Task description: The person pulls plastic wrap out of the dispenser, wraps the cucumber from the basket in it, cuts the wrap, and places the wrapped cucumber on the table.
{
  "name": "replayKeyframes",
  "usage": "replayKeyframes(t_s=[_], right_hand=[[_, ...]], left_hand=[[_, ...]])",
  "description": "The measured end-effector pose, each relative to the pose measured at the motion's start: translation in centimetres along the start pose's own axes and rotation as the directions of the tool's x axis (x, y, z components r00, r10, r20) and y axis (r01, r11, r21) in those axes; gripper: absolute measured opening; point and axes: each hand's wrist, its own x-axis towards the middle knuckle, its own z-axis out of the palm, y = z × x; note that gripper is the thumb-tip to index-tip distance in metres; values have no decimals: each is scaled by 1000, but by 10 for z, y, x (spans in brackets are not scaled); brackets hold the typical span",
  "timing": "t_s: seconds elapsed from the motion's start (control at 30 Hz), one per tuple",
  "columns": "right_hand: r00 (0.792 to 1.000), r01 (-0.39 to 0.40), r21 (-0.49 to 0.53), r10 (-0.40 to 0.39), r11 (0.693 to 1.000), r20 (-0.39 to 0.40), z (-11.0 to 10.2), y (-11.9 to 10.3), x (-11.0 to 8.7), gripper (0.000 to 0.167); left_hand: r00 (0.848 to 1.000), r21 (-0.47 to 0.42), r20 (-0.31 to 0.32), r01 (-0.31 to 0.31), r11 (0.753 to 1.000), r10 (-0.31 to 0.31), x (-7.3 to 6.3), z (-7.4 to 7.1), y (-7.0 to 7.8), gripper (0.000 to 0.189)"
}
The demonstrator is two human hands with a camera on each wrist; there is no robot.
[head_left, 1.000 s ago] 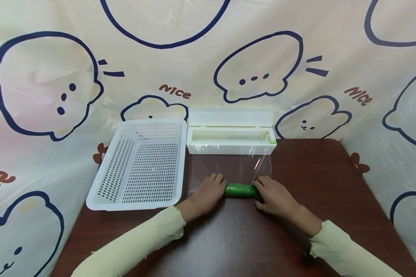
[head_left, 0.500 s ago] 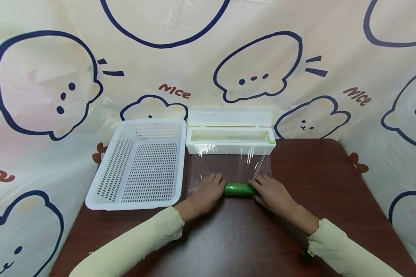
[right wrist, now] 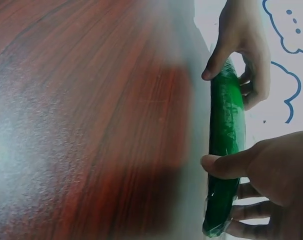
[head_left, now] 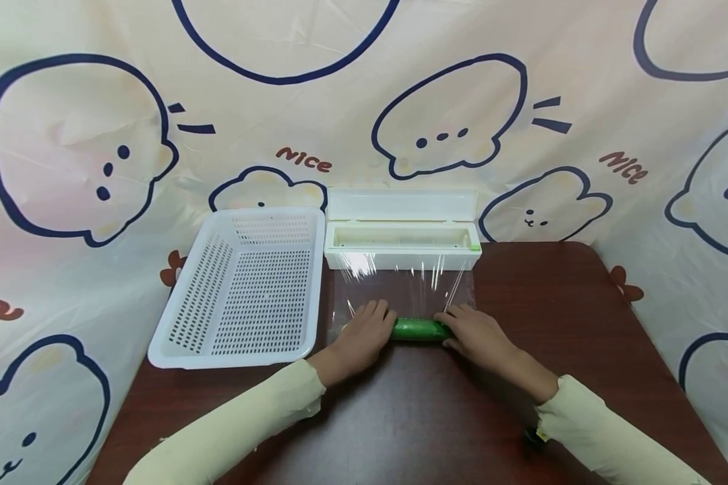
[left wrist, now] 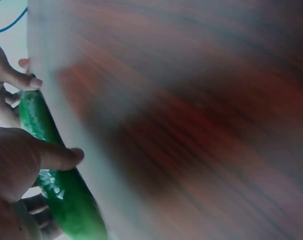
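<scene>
Glossy green, the cucumber [head_left: 421, 329] lies crosswise at the near end of a sheet of clear film [head_left: 394, 289], its skin shining beneath wrinkled plastic in both wrist views. At its 9 o'clock end the left hand [head_left: 364, 335] grips it, thumb on the near side and fingers curled around the far side; at 3 o'clock the right hand [head_left: 478, 338] grips it the same way.

Dark wooden tabletop [head_left: 400, 424] extends toward 6 o'clock between the two pale sleeves [head_left: 236, 421], and more of it reaches toward 2 o'clock, up to a rounded far corner. The film's side edges run beyond both hands.

At 12 o'clock, the film stretches to a white dispenser box [head_left: 403, 259], its lid [head_left: 402, 205] raised against a cartoon-printed sheet [head_left: 449, 114]. Toward 9 o'clock, past the left hand, a white perforated basket [head_left: 233, 360] sits just beside the box, bounding that side. Between 4 and 5 o'clock, a small dark object [head_left: 532, 438] shows by the right sleeve, too dim to identify.
</scene>
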Motion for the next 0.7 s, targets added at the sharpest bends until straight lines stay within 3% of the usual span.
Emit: replayKeyframes(t_s=[0.17, 0.4, 0.6, 0.7], right_hand=[[1000, 16, -27, -15, 999, 24, -1, -2, 2, 48], [999, -26, -69, 29, 997, 43, 2, -5, 1, 74], [993, 16, -181, -36, 983, -110, 5, -9, -1, 55], [986, 14, -190, -45, 982, -158, 6, -10, -1, 51]], left_hand=[[1000, -8, -8, 19, 1000, -19, 5, -4, 1, 23], [999, -63, -45, 21, 998, -24, 5, -9, -1, 22], [998, -80, -5, 57, 995, -58, 7, -8, 2, 25], [997, -65, -1, 79, 995, -80, 6, -7, 2, 23]])
